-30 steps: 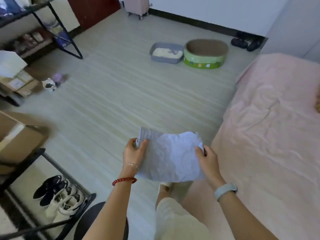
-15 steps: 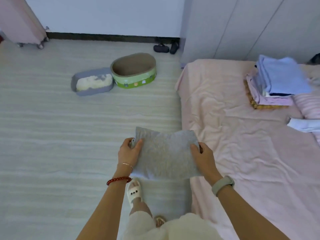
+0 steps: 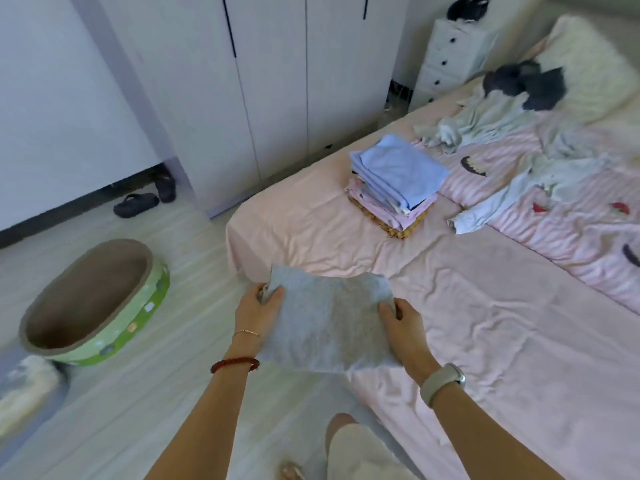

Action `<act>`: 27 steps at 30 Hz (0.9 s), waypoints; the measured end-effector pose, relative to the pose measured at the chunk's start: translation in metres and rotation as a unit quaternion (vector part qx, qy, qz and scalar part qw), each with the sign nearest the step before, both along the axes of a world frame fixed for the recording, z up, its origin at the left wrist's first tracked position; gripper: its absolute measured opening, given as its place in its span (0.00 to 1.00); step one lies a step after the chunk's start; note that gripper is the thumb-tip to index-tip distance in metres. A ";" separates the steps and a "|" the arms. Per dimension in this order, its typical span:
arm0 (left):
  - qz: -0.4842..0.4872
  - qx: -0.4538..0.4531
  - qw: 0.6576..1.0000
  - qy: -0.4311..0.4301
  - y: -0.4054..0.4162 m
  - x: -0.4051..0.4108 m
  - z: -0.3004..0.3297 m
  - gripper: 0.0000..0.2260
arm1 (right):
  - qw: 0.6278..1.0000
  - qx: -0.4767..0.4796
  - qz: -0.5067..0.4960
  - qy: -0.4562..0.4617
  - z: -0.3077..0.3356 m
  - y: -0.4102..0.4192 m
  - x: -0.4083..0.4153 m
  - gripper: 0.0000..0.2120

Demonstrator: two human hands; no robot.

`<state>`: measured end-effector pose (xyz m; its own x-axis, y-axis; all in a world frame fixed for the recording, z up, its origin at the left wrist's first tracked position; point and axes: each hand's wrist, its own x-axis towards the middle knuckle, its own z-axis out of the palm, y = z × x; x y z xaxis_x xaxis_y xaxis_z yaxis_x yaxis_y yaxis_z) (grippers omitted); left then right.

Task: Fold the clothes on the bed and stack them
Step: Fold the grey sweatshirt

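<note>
I hold a folded grey garment (image 3: pixel 325 327) flat in front of me, just over the near corner of the pink bed (image 3: pixel 485 323). My left hand (image 3: pixel 258 315) grips its left edge and my right hand (image 3: pixel 401 327) grips its right edge, thumbs on top. A stack of folded clothes (image 3: pixel 398 181), light blue on top with pink below, sits on a woven mat further up the bed. Unfolded pale clothes (image 3: pixel 540 181) lie spread over the striped pink cover to the right, with a dark garment (image 3: pixel 526 84) near the pillow.
A green oval cat bed (image 3: pixel 100 299) stands on the floor to my left, a grey tray (image 3: pixel 27 389) beside it. White wardrobe doors (image 3: pixel 270 81) face the bed. Dark slippers (image 3: pixel 138 202) lie by the wall. A white drawer unit (image 3: pixel 453 53) stands at the bed's head.
My view has swung right from the floor toward the bed, and the stack and loose clothes came into sight. Both hands kept their hold on the grey garment, carrying it toward the bed.
</note>
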<state>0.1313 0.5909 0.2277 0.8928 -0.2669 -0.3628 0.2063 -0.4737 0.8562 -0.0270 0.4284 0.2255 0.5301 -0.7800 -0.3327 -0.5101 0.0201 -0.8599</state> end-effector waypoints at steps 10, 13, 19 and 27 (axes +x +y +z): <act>-0.196 -0.019 0.979 -0.050 -0.220 0.170 -0.001 0.12 | 0.977 0.015 -0.205 -0.046 -0.020 -0.140 0.114 0.10; -0.241 -0.023 0.968 -0.063 -0.301 0.223 0.003 0.09 | 0.968 0.007 -0.243 -0.053 -0.022 -0.202 0.161 0.10; -0.313 -0.023 0.943 -0.112 -0.448 0.302 0.000 0.07 | 0.949 -0.017 -0.306 -0.076 -0.029 -0.314 0.237 0.09; -0.353 -0.020 0.930 -0.097 -0.556 0.353 -0.067 0.13 | 0.938 -0.050 -0.339 -0.061 -0.074 -0.402 0.282 0.13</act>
